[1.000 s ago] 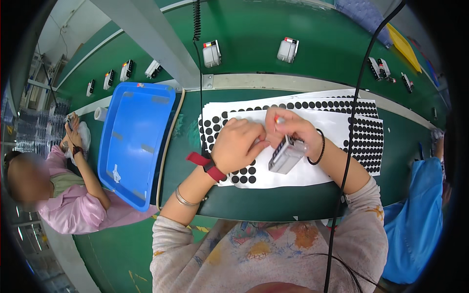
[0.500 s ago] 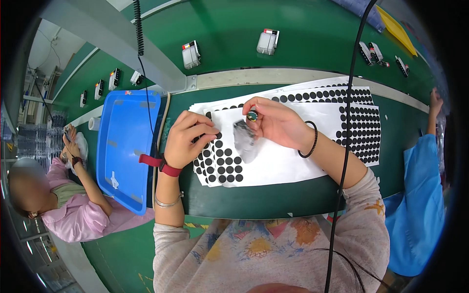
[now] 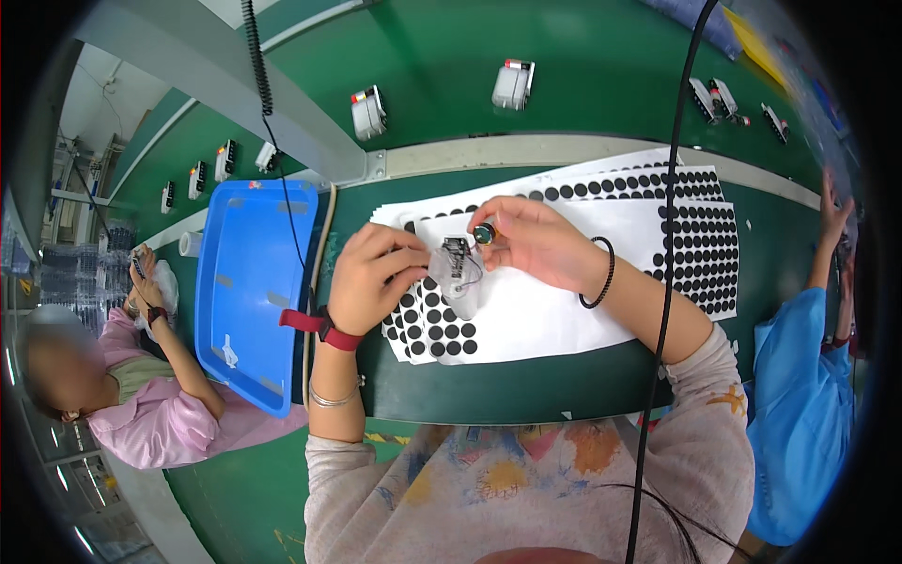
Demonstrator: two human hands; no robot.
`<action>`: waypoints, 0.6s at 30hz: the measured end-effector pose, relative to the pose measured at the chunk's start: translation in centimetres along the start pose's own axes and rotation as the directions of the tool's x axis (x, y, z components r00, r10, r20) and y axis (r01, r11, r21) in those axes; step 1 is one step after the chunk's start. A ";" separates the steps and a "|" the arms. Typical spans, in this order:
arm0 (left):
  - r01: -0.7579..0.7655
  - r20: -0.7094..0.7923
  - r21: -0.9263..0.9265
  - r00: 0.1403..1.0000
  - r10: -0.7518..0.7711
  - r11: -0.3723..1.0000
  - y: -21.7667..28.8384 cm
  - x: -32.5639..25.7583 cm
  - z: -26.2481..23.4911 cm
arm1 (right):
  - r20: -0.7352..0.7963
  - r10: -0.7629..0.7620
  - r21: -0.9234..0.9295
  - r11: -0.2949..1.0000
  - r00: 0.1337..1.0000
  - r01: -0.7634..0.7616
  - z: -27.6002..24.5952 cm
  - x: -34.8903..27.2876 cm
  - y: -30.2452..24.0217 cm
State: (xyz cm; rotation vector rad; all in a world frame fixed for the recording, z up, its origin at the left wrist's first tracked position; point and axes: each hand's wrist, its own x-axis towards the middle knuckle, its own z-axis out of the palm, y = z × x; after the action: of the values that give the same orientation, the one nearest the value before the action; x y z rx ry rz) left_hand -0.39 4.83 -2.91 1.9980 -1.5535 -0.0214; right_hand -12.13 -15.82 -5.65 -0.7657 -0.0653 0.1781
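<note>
My right hand (image 3: pixel 545 240) is closed on a small dark cylinder with a shiny round end (image 3: pixel 484 233), pinched between thumb and fingers. Thin wires hang beside it, by a translucent plastic housing (image 3: pixel 458 293) with a black slotted part (image 3: pixel 455 250) at its top. My left hand (image 3: pixel 376 277) has thumb and fingertips pinched together beside the housing; what they hold, if anything, is hidden. Below both hands lie stacked white sheets (image 3: pixel 554 329) with rows of round black stickers (image 3: pixel 700 254). Some spots on the top sheet are bare white.
A blue tray (image 3: pixel 254 282) stands left of the sheets. Beyond a pale rail, a green belt (image 3: pixel 432 56) carries several housings with red-tipped cylinders (image 3: pixel 513 85). A black cable (image 3: pixel 669 235) hangs in front. Co-workers are at the left (image 3: pixel 155 395) and right (image 3: pixel 799 376).
The housing has turned, so its black slotted part and wires now show. My left fingertips have come closer to it. My right hand still grips the cylinder.
</note>
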 end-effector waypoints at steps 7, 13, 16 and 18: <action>0.040 0.050 -0.001 0.998 -0.040 0.999 0.6 0.4 -0.2 | -0.029 0.024 0.092 0.995 0.999 -0.022 0.0 0.0 -0.2; -0.036 0.022 0.076 0.999 0.035 0.996 0.9 0.3 -0.4 | -0.033 0.012 0.116 0.993 0.999 -0.008 -0.1 0.0 -0.2; 0.011 0.124 0.041 0.992 -0.016 0.999 1.1 1.0 -0.7 | -0.050 0.019 0.128 0.992 0.999 -0.013 -0.2 -0.1 -0.1; 0.022 0.203 -0.039 0.979 -0.014 0.999 1.0 1.7 -1.6 | -0.061 0.024 0.135 0.991 0.998 -0.015 -0.3 0.0 0.0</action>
State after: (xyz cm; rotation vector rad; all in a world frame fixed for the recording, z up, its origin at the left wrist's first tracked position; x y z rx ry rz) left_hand -0.14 3.85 -0.59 2.0293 -1.6455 -0.2695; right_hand -12.06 -16.03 -5.81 -0.6373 0.0136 0.1754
